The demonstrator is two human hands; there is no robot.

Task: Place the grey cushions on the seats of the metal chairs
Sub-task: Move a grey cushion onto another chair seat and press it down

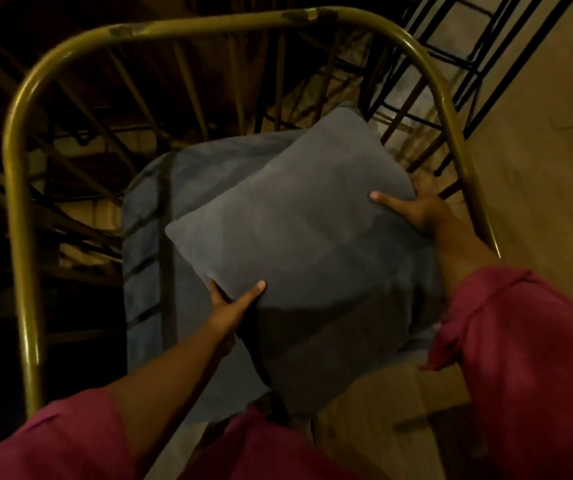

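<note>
I look down on a metal chair with an olive-gold tubular frame that arches around the seat. A bluish-grey seat pad lies on the seat. Over it I hold a grey cushion, turned at an angle. My left hand grips its near-left edge, thumb on top. At the cushion's right edge my right hand holds it, thumb pressed on the fabric. The light is dim, and I cannot tell whether the cushion rests on the pad or hovers just above it.
Thin metal spokes of the chair fan out behind the cushion. A black wire frame stands at the upper right. Bare tan floor spreads to the right. Pink sleeves cover both forearms. The left side is in deep shadow.
</note>
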